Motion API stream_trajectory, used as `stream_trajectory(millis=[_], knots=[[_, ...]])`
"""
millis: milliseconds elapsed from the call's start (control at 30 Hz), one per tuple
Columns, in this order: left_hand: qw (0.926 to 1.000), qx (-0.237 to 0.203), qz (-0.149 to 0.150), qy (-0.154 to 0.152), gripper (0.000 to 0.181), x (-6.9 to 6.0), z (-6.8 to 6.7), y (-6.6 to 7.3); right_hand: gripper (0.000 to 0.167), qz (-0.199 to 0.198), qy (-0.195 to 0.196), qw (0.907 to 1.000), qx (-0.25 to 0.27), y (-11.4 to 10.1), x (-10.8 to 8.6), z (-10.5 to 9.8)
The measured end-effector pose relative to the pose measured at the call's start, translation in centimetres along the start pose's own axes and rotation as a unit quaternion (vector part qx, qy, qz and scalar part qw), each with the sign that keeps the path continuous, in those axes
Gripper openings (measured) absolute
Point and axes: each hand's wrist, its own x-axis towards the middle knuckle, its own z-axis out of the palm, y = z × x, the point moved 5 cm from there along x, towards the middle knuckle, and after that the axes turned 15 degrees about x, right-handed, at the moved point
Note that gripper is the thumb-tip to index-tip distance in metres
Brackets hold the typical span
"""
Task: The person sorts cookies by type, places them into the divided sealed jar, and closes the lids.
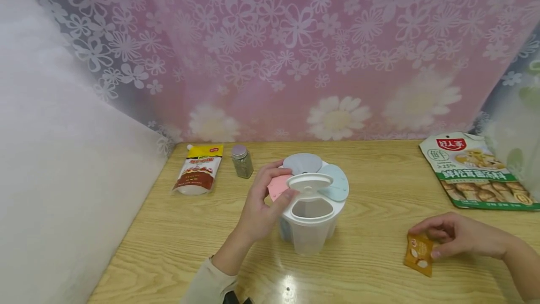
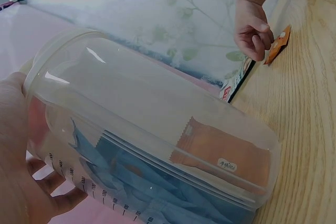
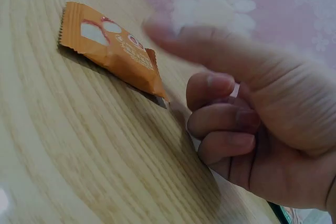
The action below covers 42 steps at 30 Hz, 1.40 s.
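Note:
A round, divided snack storage box (image 1: 310, 236) with pink, grey and pale blue lids stands on the table. Its front compartment has its white flip lid (image 1: 310, 182) raised. My left hand (image 1: 263, 201) grips the box's left side, thumb by the raised lid. Through the clear wall in the left wrist view show an orange packet (image 2: 226, 153) and several blue packets (image 2: 136, 174). On the right, an orange snack sachet (image 1: 419, 254) is on the table. My right hand (image 1: 468, 238) is beside it, forefinger and thumb apart near its edges; other fingers are bent and hold nothing.
A yellow and brown spouted pouch (image 1: 198, 170) and a small glass spice jar (image 1: 242, 162) stand at the back left. At the back right lies a large green and white mushroom packet (image 1: 478, 172). A floral curtain (image 1: 295, 60) hangs along the table's back edge.

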Motion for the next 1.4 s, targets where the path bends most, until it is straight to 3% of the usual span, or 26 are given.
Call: stream_trajectory(millis=[367,767,1167,1400], knots=[[0.9999,0.004,-0.012,-0.001,0.035,-0.1,-0.1,-0.1,0.059,-0.028,0.012,0.9946,-0.099,0.1,0.9,0.0],[1.0,-0.003,-0.003,-0.003,0.035,0.0,0.0,0.0,0.023,-0.003,0.056,0.9966,-0.06,0.5,0.9,-0.4],[0.9999,-0.001,-0.016,-0.007,0.035,-0.2,0.1,-0.1,0.029,0.01,0.086,0.9958,-0.03,0.7,0.7,-0.6],[0.9999,0.004,-0.015,-0.005,0.035,0.0,0.1,-0.1,0.027,-0.031,0.09,0.9955,0.005,-0.3,0.7,0.0]])
